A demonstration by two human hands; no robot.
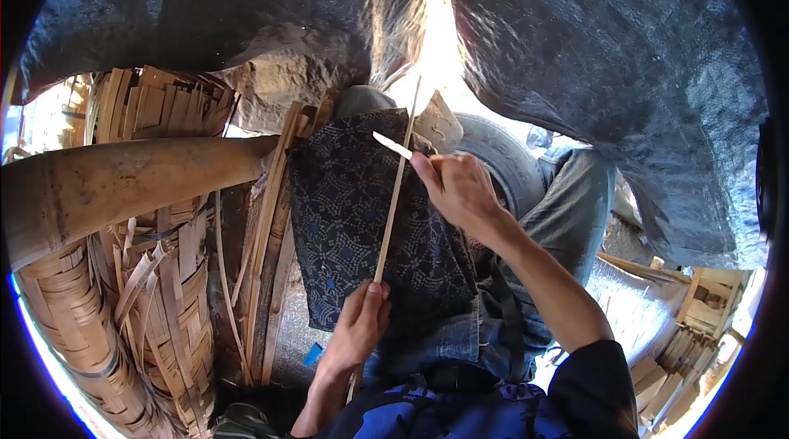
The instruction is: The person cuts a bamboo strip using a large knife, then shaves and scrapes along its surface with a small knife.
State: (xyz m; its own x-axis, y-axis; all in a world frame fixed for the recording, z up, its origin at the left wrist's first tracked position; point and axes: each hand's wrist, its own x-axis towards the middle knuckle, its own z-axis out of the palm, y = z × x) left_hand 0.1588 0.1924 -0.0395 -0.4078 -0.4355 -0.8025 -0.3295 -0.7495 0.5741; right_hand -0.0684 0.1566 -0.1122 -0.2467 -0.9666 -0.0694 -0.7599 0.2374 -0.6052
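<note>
Head view. One pale strip, long and narrow [393,217], laid lengthwise over a dark patterned cloth [337,201] across the lap. One left hand [360,325], pinching the strip between thumb and fingers near its lower part. One right hand [466,191], closed around a knife [389,144], blade crossing the strip higher up (handle hidden in the fist). One tyre [503,155], beyond the right hand. One thick pole [131,184], left of the cloth.

A makeshift bamboo workshop, this: dark plastic sheeting [592,53] hangs all round, woven bamboo basketwork [70,291] crowds the left, a stout bamboo pole [131,188] juts in, knife [390,144] meets thin strip [391,217]!
</note>
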